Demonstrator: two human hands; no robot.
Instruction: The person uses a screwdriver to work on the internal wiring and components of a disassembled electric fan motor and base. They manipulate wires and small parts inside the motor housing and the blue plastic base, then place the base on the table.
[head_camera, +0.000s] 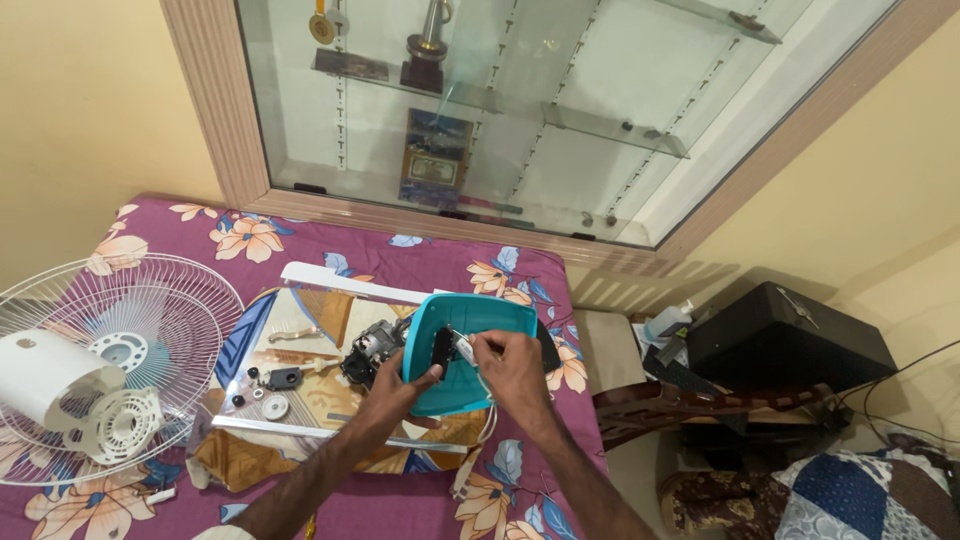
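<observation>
Left hand (412, 378) is closed around a small black component (441, 347), thumb and fingers pinching its lower end; the forearm rises from the lower left, wrist bent slightly inward. Right hand (510, 362) is clenched on a small whitish part (464, 347), fingertips gathered at its end and touching the black component's upper side; that forearm enters from the lower right, knuckles uppermost. Both held pieces sit inside the teal plastic housing (470, 312), which stands tilted, its open side facing the person, directly behind and beneath the two hands.

Just left of the grip, touching the housing's edge, lies the dark fan motor (368, 352). Further left, small loose parts rest on a patterned board (300, 405): a black bracket (284, 378), a round white cap (275, 406) and several black washers (250, 376). Well left of the grip lie the white wire fan guard (175, 300) and, on it, the white motor cover (75, 392). All rest on a purple floral cloth (420, 500). Beyond the grip stands a glass display cabinet (520, 110); to the right, apart from the bed, a black case (790, 335).
</observation>
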